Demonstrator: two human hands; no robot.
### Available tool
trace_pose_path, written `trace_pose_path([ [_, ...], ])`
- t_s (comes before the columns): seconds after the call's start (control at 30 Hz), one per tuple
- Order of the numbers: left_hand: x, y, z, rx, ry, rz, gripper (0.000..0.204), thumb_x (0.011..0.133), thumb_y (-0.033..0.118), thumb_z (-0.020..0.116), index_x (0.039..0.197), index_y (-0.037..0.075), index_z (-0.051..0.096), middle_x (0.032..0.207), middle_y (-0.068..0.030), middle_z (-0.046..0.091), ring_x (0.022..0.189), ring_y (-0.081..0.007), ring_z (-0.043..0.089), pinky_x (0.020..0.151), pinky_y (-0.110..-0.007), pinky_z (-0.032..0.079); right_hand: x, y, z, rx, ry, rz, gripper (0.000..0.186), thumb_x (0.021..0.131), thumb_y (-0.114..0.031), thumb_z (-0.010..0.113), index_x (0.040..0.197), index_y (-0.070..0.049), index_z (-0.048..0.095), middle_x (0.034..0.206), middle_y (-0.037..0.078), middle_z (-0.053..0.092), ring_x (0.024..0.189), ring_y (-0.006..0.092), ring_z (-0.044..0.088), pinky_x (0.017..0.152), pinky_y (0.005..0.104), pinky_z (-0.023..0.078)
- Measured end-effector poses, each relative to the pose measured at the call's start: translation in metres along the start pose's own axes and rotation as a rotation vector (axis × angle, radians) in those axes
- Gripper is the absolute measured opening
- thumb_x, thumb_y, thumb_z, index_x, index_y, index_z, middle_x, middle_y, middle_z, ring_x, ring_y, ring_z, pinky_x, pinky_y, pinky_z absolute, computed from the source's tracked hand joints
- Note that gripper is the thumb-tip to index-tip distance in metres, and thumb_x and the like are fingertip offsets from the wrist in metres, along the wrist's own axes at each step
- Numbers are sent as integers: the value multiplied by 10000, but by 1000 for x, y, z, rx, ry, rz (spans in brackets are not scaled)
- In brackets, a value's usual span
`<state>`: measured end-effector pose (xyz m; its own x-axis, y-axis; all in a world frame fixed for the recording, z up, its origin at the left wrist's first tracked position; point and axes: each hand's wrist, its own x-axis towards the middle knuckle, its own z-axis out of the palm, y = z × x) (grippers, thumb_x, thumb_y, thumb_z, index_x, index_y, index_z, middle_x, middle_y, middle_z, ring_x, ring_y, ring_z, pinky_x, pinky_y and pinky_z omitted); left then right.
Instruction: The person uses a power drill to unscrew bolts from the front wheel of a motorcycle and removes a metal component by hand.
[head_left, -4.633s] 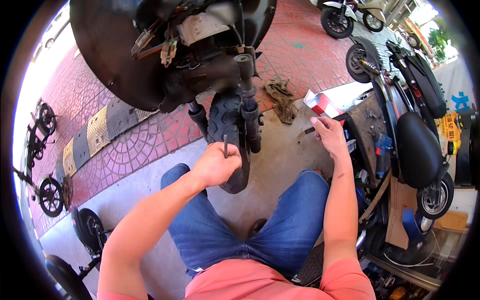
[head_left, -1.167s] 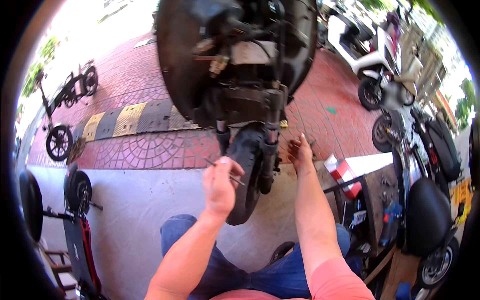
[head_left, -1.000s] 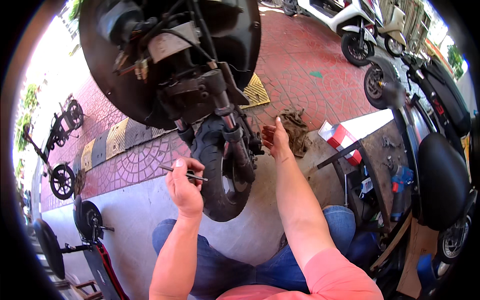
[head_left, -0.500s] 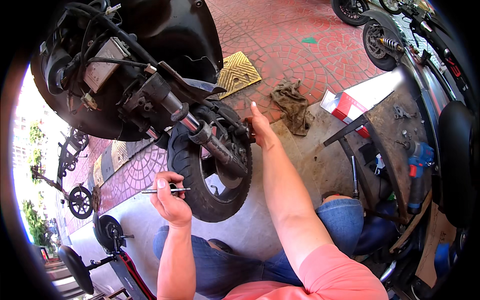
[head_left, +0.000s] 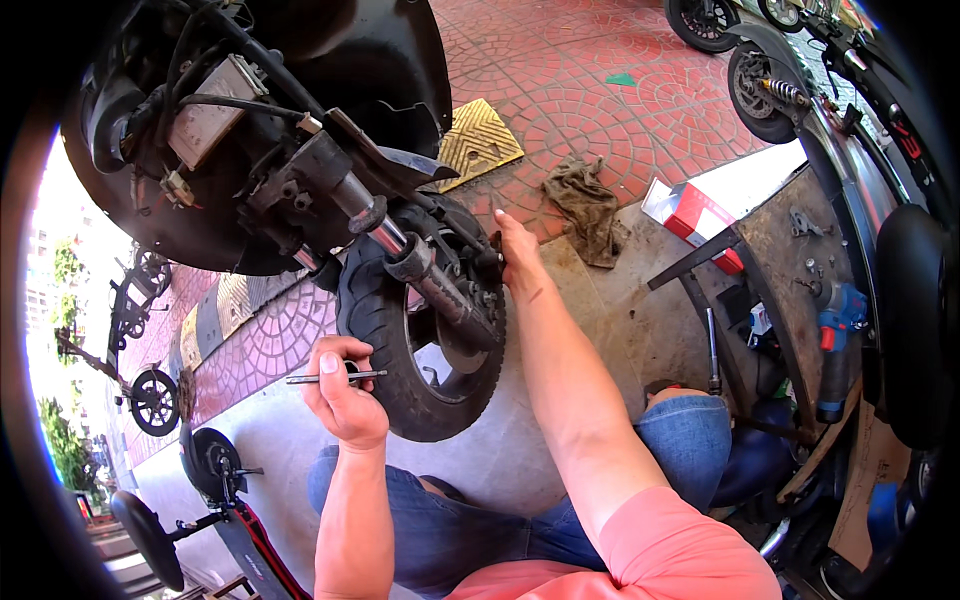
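Scooter (head_left: 300,170): front end stripped bare, at 10 o'clock.
Counter (head_left: 785,245): low and worn, at 3 o'clock.
Wheel (head_left: 388,345): black-tyred, tilted, held in the scooter's fork (head_left: 372,226), just off the middle toward 8 o'clock.
Ramp (head_left: 480,145): yellow, ribbed, at 12 o'clock.
Rag (head_left: 583,212): brown, crumpled on the ground, between 1 and 2 o'clock.
Drill (head_left: 845,310): blue and black, on the counter, at 3 o'clock.
Box (head_left: 690,215): red and white, at 2 o'clock, near the counter's corner.
Left hand (head_left: 345,400): at 8 o'clock, just beside the tyre, thumb and curled fingers pinching the rod.
Right hand (head_left: 518,252): at 1 o'clock, by the wheel's right side, thumb up; fingers partly hidden, so I cannot tell their grip.
Rod (head_left: 303,379): thin, metal, lying crosswise in the left hand.
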<state>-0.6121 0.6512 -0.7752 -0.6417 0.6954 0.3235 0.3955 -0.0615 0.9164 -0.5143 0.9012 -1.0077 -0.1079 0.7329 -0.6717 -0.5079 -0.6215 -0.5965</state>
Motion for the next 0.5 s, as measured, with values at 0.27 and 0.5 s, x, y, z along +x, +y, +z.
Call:
trace_pose_path([
  [0.27, 0, -6, -2, 10, 25, 33, 509, 1036, 393, 394, 776, 5, 596, 746, -86, 570, 524, -104, 412, 485, -266, 305, -19, -1, 5, -94, 79, -26, 189, 871, -162, 676, 905, 19, 721, 795, 84, 672, 688, 200, 612, 635, 362, 507],
  [0.5, 0, -7, 1, -19, 23, 8, 499, 1028, 395, 391, 770, 15, 585, 721, -72, 536, 517, -99, 389, 476, -264, 283, 0, 12, -1, -121, 222, -122, 306, 769, -248, 717, 787, 55, 747, 740, 93, 702, 678, 211, 636, 665, 388, 501],
])
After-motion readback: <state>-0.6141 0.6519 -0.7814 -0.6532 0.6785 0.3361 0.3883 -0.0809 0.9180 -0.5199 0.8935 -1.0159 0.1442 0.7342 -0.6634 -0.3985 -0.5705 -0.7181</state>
